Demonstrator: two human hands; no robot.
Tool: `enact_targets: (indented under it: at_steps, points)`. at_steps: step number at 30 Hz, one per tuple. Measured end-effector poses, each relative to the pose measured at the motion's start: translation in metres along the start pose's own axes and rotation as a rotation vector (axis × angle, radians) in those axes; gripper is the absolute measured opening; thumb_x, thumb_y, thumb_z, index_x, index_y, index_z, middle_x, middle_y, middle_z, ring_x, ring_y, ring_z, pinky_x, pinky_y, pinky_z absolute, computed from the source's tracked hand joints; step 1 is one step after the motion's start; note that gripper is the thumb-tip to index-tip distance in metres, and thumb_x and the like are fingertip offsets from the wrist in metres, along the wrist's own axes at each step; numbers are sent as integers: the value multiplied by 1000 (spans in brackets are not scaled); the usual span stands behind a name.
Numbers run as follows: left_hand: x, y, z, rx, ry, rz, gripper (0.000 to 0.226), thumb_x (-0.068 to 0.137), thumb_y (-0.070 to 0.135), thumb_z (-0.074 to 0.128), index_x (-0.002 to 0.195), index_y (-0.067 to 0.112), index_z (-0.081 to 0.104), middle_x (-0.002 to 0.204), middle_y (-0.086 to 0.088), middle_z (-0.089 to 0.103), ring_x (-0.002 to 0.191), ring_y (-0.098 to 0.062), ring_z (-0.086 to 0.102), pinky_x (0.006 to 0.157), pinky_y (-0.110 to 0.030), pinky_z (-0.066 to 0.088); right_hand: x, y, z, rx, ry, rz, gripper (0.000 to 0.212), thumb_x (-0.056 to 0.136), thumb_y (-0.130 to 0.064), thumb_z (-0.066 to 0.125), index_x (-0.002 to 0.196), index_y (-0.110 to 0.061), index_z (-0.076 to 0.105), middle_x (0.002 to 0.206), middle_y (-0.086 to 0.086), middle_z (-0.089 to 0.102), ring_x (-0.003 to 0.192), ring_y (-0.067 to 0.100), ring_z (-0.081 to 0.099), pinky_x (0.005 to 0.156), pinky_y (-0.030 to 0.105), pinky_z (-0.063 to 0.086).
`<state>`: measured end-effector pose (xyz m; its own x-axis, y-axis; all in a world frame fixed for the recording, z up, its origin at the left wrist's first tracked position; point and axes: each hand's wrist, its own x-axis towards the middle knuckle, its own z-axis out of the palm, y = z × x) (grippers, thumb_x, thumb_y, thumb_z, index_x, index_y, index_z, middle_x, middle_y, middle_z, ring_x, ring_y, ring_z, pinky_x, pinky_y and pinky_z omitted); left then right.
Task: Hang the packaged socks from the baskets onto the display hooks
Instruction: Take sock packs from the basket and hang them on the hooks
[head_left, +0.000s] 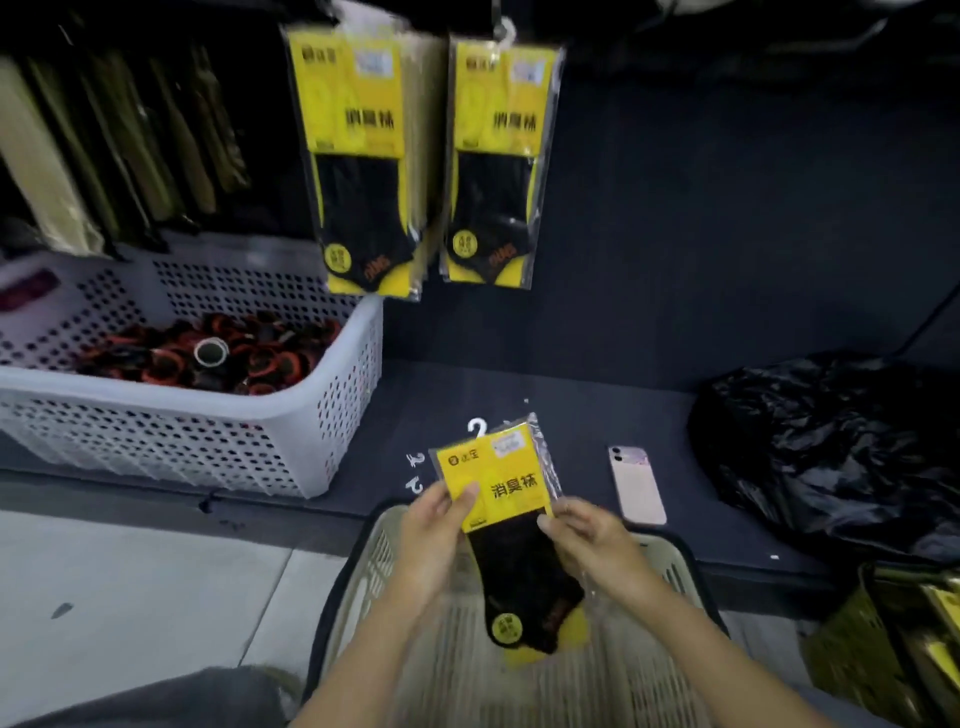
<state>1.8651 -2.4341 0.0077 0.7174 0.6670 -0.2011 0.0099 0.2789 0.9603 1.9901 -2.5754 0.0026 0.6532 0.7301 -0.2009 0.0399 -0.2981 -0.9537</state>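
Sock pack (506, 491), yellow card over black sock in clear wrap (white hanger (478, 427) on top), left grip (434, 540) pinching its left edge, right grip (587, 540) pinching its right edge

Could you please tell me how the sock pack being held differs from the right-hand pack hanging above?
The held pack is tilted, gripped by the left hand and right hand over the basket; the hanging pack dangles upright, untouched, from a hook. Both show yellow cards and black socks.
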Motion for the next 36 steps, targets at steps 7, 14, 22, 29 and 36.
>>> enact_targets:
  at_steps: [7, 14, 22, 29, 36]
  points:
    - [21, 133, 35, 100, -126, 387, 18, 86, 15, 65, 105, 18, 66, 99, 4, 75, 93, -8, 70, 72, -14, 52, 17, -144, -23, 266, 174, -334, 23, 85, -31, 62, 102, -15, 67, 97, 1, 75, 89, 12, 71, 76, 20, 56]
    - [48, 212, 63, 47, -125, 575, 40, 91, 20, 60, 126, 31, 44, 110, 18, 62, 94, 10, 63, 72, -6, 48, 49, -239, -40, 303, 347, -458, 7, 91, -21, 60, 92, -22, 67, 89, -3, 75, 83, 8, 72, 67, 18, 55]
    - [95, 268, 58, 42, -6, 574, 42, 93, 28, 58, 129, 40, 39, 104, 34, 48, 84, 24, 55, 62, 3, 42, 114, -310, -29, 252, 429, -477, 17, 92, -14, 60, 93, 2, 65, 90, 17, 73, 81, 26, 68, 79, 43, 55]
    - [141, 276, 50, 148, 22, 522, 56, 93, 32, 57, 144, 34, 32, 130, 21, 46, 114, 2, 49, 83, -8, 42, 168, -312, -17, 308, 523, -381, 18, 89, -26, 65, 85, -9, 68, 72, -3, 66, 65, 7, 60, 53, 16, 42]
    - [172, 229, 50, 255, 12, 314, 67, 94, 39, 54, 150, 25, 20, 151, 0, 34, 138, -16, 32, 102, -23, 32, 198, -274, -31, 410, 589, -96, 23, 87, -25, 68, 103, -8, 67, 104, 8, 66, 97, 25, 60, 84, 37, 50]
